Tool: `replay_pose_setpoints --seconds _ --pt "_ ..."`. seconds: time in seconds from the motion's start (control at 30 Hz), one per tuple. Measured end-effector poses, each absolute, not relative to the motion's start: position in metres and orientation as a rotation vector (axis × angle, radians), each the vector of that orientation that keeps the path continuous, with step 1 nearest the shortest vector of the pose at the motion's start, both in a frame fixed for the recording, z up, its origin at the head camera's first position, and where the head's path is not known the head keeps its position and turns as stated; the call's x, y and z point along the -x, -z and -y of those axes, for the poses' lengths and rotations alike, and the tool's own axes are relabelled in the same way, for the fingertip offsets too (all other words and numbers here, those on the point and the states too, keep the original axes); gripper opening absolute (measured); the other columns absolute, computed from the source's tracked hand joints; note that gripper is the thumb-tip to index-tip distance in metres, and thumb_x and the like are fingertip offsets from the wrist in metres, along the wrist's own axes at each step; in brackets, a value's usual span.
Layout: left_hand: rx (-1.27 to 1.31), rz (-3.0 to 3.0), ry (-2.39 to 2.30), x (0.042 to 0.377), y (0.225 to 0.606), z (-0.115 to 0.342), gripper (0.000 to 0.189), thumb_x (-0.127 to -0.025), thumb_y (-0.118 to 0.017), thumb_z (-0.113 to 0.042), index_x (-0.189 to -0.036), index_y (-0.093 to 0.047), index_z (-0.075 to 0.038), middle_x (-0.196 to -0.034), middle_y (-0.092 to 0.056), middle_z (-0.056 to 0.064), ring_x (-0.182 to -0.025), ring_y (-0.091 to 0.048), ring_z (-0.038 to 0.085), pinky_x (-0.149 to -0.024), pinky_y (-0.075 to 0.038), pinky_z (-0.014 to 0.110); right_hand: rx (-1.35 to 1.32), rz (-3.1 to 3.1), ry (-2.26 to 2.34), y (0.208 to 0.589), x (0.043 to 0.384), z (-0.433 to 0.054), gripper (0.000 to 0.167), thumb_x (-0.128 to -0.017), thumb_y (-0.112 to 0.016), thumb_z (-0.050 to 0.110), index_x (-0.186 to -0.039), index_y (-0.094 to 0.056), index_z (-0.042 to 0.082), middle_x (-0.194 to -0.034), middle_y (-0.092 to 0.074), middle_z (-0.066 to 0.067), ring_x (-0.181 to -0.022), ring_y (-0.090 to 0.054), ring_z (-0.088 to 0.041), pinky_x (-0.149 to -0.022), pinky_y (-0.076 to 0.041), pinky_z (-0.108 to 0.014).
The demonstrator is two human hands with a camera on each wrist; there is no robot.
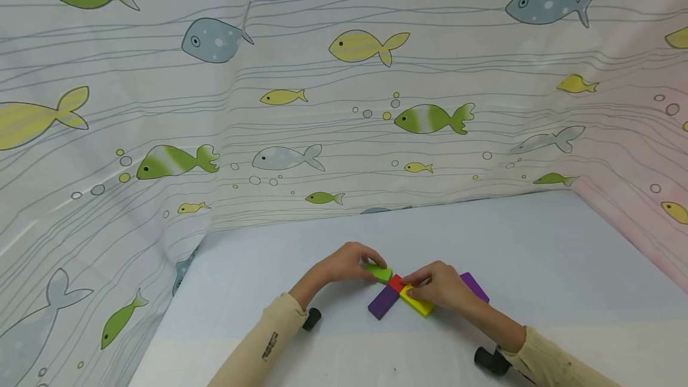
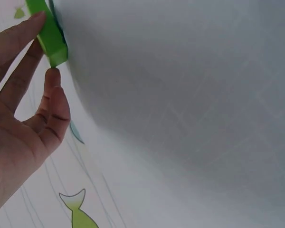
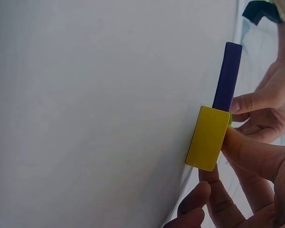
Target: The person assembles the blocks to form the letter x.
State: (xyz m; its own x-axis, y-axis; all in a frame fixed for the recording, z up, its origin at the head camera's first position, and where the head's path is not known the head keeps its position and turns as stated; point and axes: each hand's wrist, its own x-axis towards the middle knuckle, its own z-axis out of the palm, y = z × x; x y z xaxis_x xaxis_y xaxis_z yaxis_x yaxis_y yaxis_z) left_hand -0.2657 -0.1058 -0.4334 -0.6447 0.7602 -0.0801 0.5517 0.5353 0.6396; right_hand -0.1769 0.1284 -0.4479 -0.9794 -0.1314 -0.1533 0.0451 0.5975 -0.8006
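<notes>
Fish-print backdrop (image 1: 333, 127), pale desk (image 1: 537, 243): left hand (image 1: 348, 263) grips a lime-green rectangular block (image 1: 381, 273), right hand (image 1: 445, 286) pinches a yellow rectangular block (image 1: 416, 303), plus there's a small red block (image 1: 395, 283) and dark purple rectangular block (image 1: 384, 302) between the hands.

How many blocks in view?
5 blocks visible: green in left hand, red between hands, dark purple beside red, yellow in right hand, bright purple partly behind right hand. Hands may hide more.

we see the brighter purple block (image 1: 475, 286) only partly behind the right hand (image 1: 442, 284). the left wrist view's top edge cuts off the green block (image 2: 51, 40), and we cannot read the sleeve print (image 1: 270, 346).
</notes>
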Motion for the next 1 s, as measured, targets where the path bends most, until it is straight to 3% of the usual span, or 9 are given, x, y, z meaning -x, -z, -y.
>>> replay_pose_setpoints --seconds 0.17,0.5,0.77,1.0 --pt "-1.110 -2.418 -0.832 0.2644 0.4325 0.1050 0.028 -0.082 -0.077 -0.002 -0.109 -0.075 -0.011 -0.109 -0.072 -0.004 -0.102 -0.061 0.014 -0.091 -0.048 0.038 0.056 -2.623 1.326 0.4469 0.1771 -0.1273 0.016 -0.081 -0.079 0.009 -0.096 -0.081 0.015 -0.096 -0.069 0.002 -0.077 -0.055 -0.017 -0.066 -0.048 -0.030" --pt "-1.175 -2.417 -0.807 0.2652 0.4334 0.1040 0.029 -0.082 -0.076 0.001 -0.109 -0.075 -0.010 -0.107 -0.072 -0.004 -0.103 -0.060 0.011 -0.095 -0.045 0.037 0.063 -2.623 1.316 0.4454 0.1774 -0.1266 0.017 -0.081 -0.079 0.009 -0.096 -0.081 0.015 -0.097 -0.070 0.002 -0.078 -0.055 -0.017 -0.066 -0.048 -0.030" --pt "-1.167 -2.457 -0.768 0.2626 0.4347 0.1025 0.028 -0.084 -0.075 -0.001 -0.110 -0.075 -0.012 -0.110 -0.071 -0.004 -0.102 -0.052 0.021 -0.085 -0.038 0.030 0.054 -2.621 1.313 0.4454 0.1776 -0.1265 0.016 -0.081 -0.080 0.010 -0.096 -0.081 0.016 -0.097 -0.070 0.002 -0.077 -0.055 -0.017 -0.066 -0.048 -0.030" --pt "-1.132 -2.473 -0.783 0.2579 0.4327 0.1010 0.028 -0.085 -0.074 -0.001 -0.111 -0.075 -0.012 -0.111 -0.071 -0.005 -0.104 -0.050 0.020 -0.085 -0.039 0.028 0.055 -2.633 1.304 0.4476 0.1779 -0.1266 0.017 -0.081 -0.080 0.010 -0.096 -0.081 0.016 -0.097 -0.070 0.002 -0.077 -0.054 -0.017 -0.066 -0.048 -0.031"
